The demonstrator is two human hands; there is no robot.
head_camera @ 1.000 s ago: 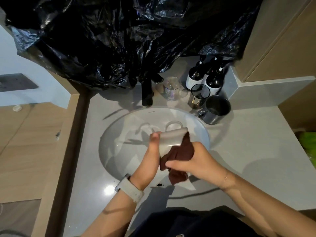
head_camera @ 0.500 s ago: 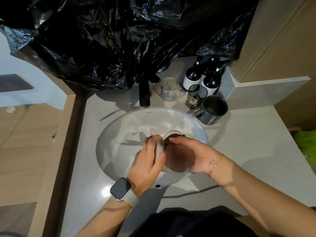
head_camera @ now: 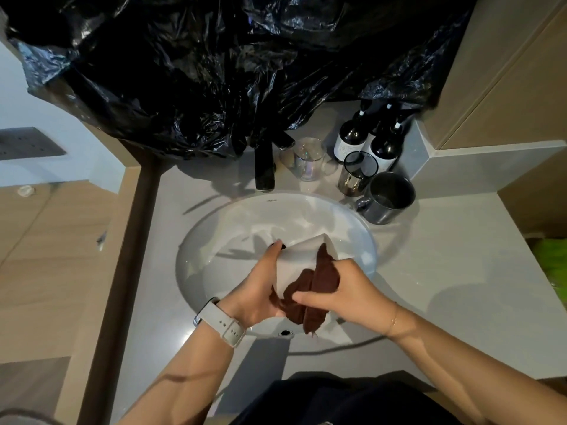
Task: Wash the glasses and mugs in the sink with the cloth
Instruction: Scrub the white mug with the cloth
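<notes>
One white mug [head_camera: 302, 262] mid-scrub over sink [head_camera: 196, 265] | left hand [head_camera: 254, 297] grip holds mug | right hand [head_camera: 346, 289] grip pinches cloth [head_camera: 316, 286] | next: rinse, take dark mug [head_camera: 388, 197] off tabletop [head_camera: 445, 271]

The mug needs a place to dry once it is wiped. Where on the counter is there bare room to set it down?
Bare counter lies right of the sink, in front of the grey mug, and a narrower strip runs left of the basin. Behind the sink it is crowded: faucet, clear glass, dark-rimmed glass and bottles.
</notes>
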